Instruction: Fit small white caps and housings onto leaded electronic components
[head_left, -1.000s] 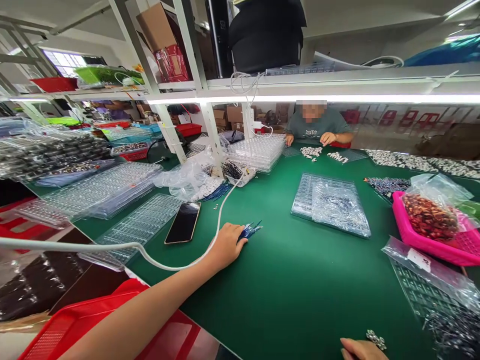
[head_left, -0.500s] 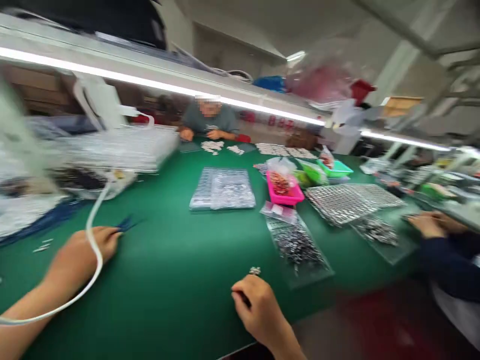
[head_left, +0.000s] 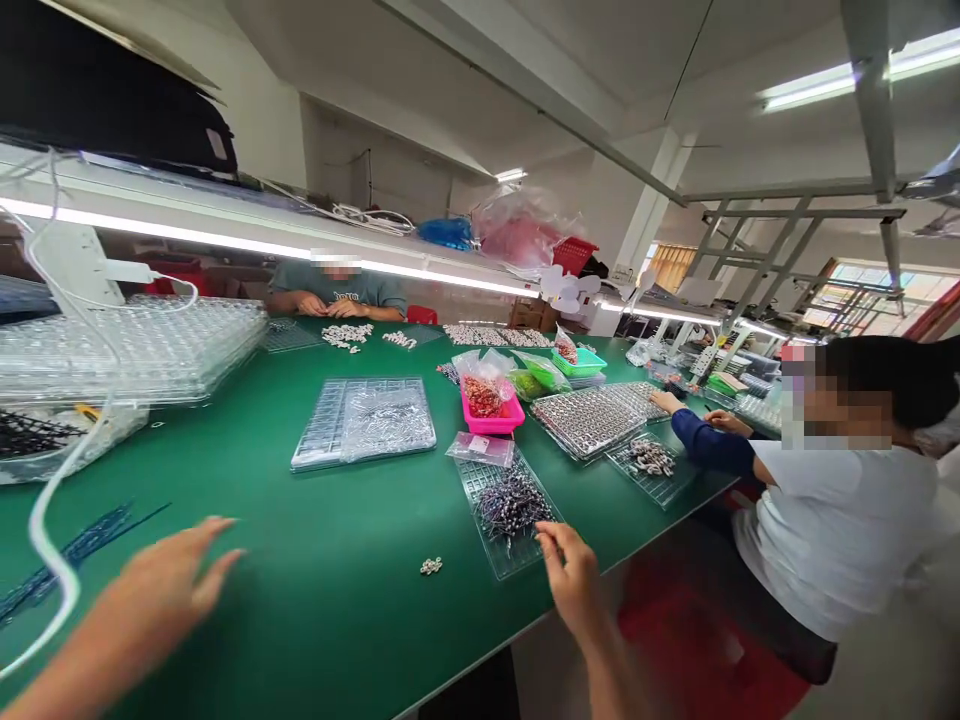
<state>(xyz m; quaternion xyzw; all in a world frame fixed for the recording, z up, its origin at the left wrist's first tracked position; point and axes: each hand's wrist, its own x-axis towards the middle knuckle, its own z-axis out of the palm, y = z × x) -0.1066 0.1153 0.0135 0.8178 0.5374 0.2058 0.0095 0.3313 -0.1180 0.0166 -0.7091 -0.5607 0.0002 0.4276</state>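
My left hand [head_left: 161, 590] is open above the green tabletop, thumb and fingers apart, holding nothing. Thin dark blue strands [head_left: 97, 538] lie just beyond it to the left. At the near right, my right hand [head_left: 576, 578] has its thumb and fingertips close together at the edge of a pile of small dark, thin-stemmed pieces [head_left: 514, 503]. Whatever is between those fingertips is too small to make out. The pile rests in a clear plastic tray [head_left: 504, 562]. A little cluster of small silvery pieces [head_left: 430, 566] sits on the table between my hands.
A white cable [head_left: 45, 545] hangs at the left, near my left forearm. Clear trays [head_left: 319, 425] lie mid-table, beside a pink basket [head_left: 495, 418] holding bagged red pieces. Filled trays [head_left: 592, 420] stand farther right. One co-worker [head_left: 832, 510] sits at right, another [head_left: 337, 290] opposite.
My left hand has let go of the blue strands and opened. My right hand has moved from beside the silvery cluster to the dark pile. The view has swung right.
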